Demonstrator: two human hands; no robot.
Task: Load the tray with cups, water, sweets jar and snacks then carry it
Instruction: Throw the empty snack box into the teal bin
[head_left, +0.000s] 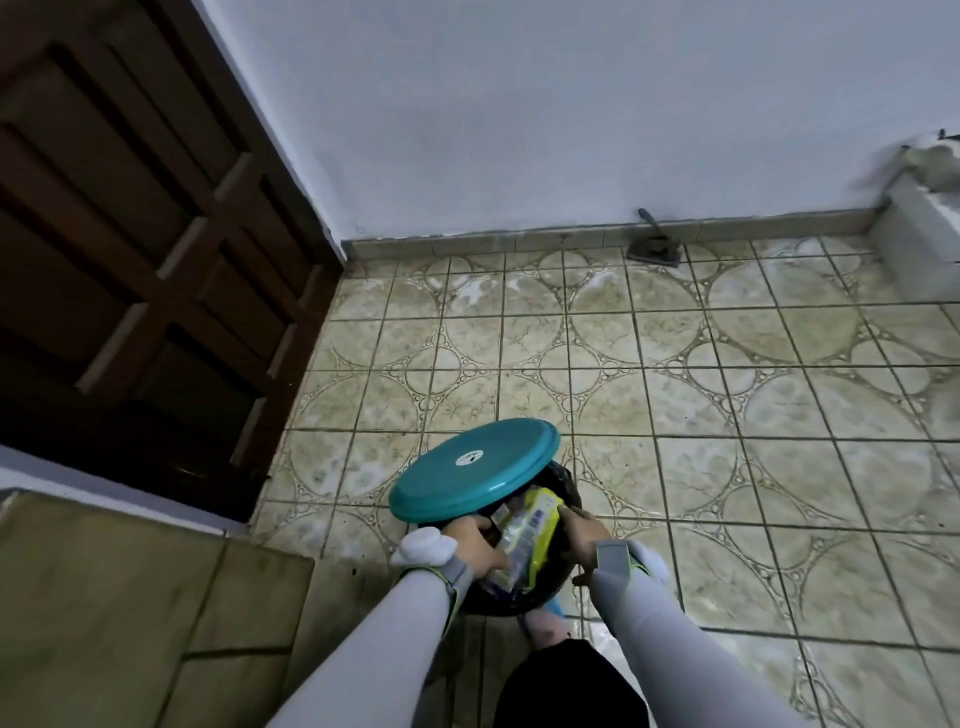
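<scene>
Nothing readable tbh. White round sticker (469, 458) on teal lid (498, 447) had dark mark, too small. Yellow snack packet (540, 512) print blurred.

Both arms reach forward and down in pale grey sleeves, each wrist wearing a grey strap. The left hand (475, 543) has its fingers curled round the near end of a yellow packet (535, 530). The right hand (584, 535) grips the packet's far edge from the opposite side, knuckles up.
</scene>
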